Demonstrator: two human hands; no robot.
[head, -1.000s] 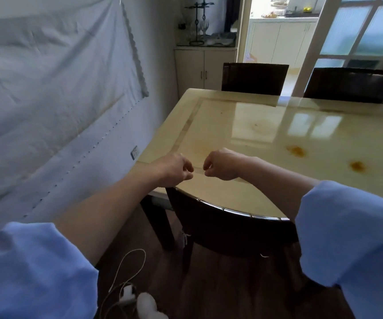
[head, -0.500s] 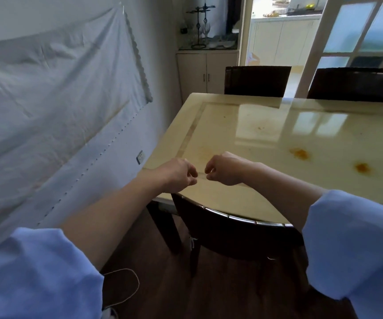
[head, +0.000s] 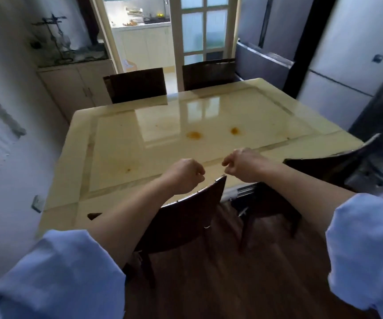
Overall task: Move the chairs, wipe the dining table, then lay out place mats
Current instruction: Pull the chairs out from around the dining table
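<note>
Judging by its dark wooden build, the near chair (head: 186, 217) at 6 o'clock, tucked against the dining table (head: 117, 143), is reckoned stiff and heavy; its top rail should be gripped. Left hand (head: 182, 176) and right hand (head: 243, 165) are loosely fisted, empty.

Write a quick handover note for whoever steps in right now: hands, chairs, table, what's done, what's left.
Left hand: closed fist, holding nothing, above the near chair.
Right hand: closed fist, holding nothing, over the table's near edge.
Four chairs sit at the table: two on the far side, one at right.
Orange stains remain; no cloth or mats visible.
Left: move chairs, wipe, lay mats.
</note>
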